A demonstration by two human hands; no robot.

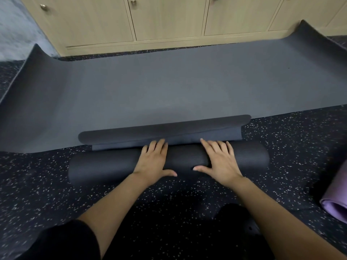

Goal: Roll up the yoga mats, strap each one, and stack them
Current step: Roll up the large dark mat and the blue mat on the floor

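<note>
A dark grey yoga mat roll (105,167) lies crosswise on the floor in front of me. My left hand (154,162) and my right hand (219,162) rest palm-down on its middle, fingers spread over the top and thumbs on the near side. Just beyond the fingertips lies the mat's short unrolled tail (169,131), its far edge curled back. Behind it a second grey mat (169,87) lies flat and sideways, both ends curling up.
A rolled purple mat (336,205) lies at the right edge. Pale wooden cabinets (169,19) line the far wall behind the flat mat. The floor is black speckled rubber (281,147). My knees in black clothing (65,241) fill the bottom.
</note>
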